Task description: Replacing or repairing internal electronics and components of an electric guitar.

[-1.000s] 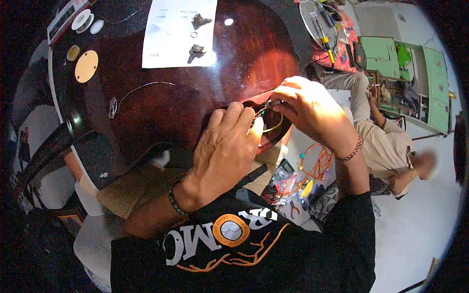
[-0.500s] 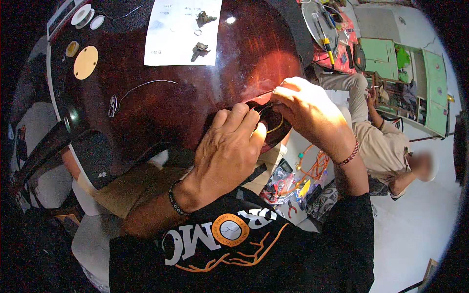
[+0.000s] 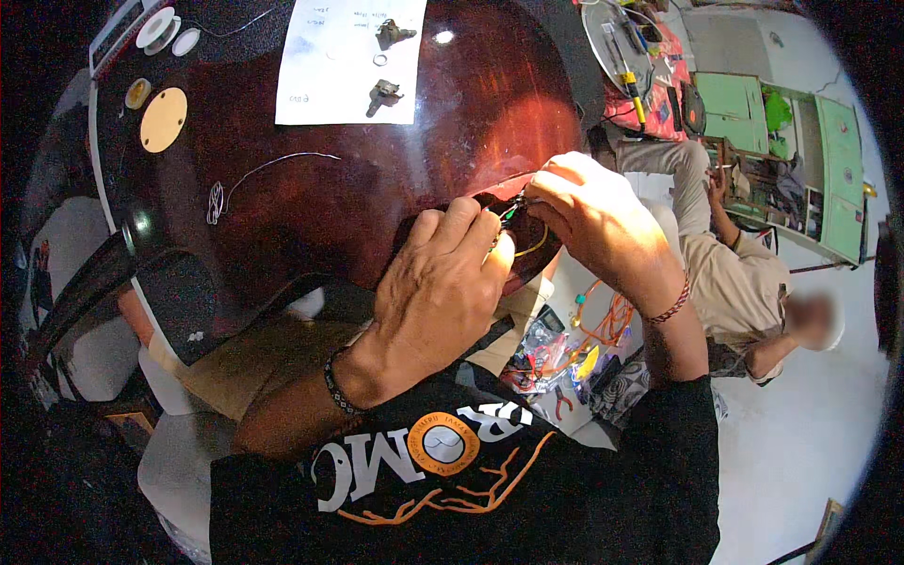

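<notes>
A glossy dark red-brown guitar body (image 3: 311,207) lies in front of me, with a dark open cavity (image 3: 529,268) near its right edge. My left hand (image 3: 438,268) rests over the cavity's left side, fingertips closed on something I cannot make out. From the right, my right hand (image 3: 598,207) pinches a small dark part (image 3: 517,201) at the cavity's rim. A bit of green shows between the two hands' fingertips. A yellow wire (image 3: 535,247) curves inside the cavity below my right fingers. Fingers hide most of the cavity.
On the body lie a white paper (image 3: 320,75) bearing two potentiometers (image 3: 386,94) and a ring (image 3: 380,59), a cream oval plate (image 3: 164,121), and thin wire (image 3: 216,202). Spools (image 3: 155,28) stand far left. Far right are a yellow-handled soldering iron (image 3: 633,99) and a seated person (image 3: 734,273).
My right fingers have shifted slightly at the cavity's rim. The small dark part and the green bit now show more plainly between my hands. My left hand has hardly moved.
</notes>
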The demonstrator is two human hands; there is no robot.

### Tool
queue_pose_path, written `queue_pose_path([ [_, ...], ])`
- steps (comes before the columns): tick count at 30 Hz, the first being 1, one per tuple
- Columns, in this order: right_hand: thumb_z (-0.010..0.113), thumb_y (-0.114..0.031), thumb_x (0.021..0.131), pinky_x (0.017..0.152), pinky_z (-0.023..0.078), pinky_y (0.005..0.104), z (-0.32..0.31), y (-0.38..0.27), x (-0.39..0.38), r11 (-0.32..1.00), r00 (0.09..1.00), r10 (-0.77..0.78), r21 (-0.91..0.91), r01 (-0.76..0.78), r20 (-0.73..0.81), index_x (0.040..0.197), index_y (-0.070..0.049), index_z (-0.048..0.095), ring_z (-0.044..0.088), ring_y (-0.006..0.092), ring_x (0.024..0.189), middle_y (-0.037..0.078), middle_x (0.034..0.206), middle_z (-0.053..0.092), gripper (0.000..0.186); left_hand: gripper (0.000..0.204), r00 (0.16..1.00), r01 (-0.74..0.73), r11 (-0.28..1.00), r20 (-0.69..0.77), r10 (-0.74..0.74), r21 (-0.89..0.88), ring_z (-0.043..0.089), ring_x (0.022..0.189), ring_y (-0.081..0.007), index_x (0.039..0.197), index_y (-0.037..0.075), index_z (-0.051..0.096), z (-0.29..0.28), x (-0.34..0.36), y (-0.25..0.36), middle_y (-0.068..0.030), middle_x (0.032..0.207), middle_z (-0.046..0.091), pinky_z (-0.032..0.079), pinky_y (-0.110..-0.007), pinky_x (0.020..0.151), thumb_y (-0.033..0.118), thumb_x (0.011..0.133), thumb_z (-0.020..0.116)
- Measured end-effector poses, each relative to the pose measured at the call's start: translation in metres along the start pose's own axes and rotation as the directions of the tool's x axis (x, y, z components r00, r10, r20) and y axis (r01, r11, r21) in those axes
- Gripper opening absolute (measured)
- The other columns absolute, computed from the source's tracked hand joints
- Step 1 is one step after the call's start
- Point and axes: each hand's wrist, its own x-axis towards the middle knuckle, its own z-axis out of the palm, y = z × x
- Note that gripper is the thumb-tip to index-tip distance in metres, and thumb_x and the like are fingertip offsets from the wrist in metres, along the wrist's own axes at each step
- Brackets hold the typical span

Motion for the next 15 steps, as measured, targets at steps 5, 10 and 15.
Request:
queue_pose_path([
  [5, 0.067, -0.008, 0.090, 0.098, 0.052, 0.0434, 0.0000, 0.0026, -0.0039, 0.999, 0.997, -0.003, -0.050, 0.007, 0.077, 0.118, -0.006, 0.059, 0.063, 0.0368, 0.112, 0.017, 0.110, 0.065, 0.029, 0.035, 0.995, 0.044, 0.999, 0.093, -0.042, -0.012, 0.057, 0.112, -0.0308, 0.110, 0.001, 0.071, -0.0018, -0.0022, 0.0011, -0.0095, 0.107, 0.062, 0.046, -0.044, 0.090, 0.011, 0.076, 0.076],
  [10, 0.069, -0.010, 0.089, 0.086, 0.052, 0.0458, -0.0068, 0.0008, 0.0044, 0.997, 0.993, 0.057, 0.049, -0.062, 0.107, 0.111, -0.007, 0.063, 0.063, 0.0352, 0.098, 0.015, 0.096, 0.064, 0.023, 0.035, 0.992, 0.064, 0.998, 0.108, -0.062, -0.012, 0.057, 0.111, -0.0299, 0.110, 0.002, 0.071, -0.0031, -0.0020, 0.0013, -0.0087, 0.107, 0.062, 0.046, -0.044, 0.090, 0.012, 0.077, 0.077],
  [15, 0.070, -0.012, 0.089, 0.082, 0.053, 0.0460, -0.0078, 0.0021, -0.0035, 0.993, 0.996, 0.038, 0.112, -0.048, 0.086, 0.105, -0.007, 0.067, 0.064, 0.0349, 0.094, 0.014, 0.094, 0.063, 0.017, 0.032, 0.996, 0.049, 0.997, 0.080, -0.044, -0.057, 0.057, 0.110, -0.0293, 0.110, 0.003, 0.071, -0.0038, -0.0010, 0.0034, -0.0085, 0.107, 0.062, 0.045, -0.044, 0.087, 0.014, 0.080, 0.077],
])
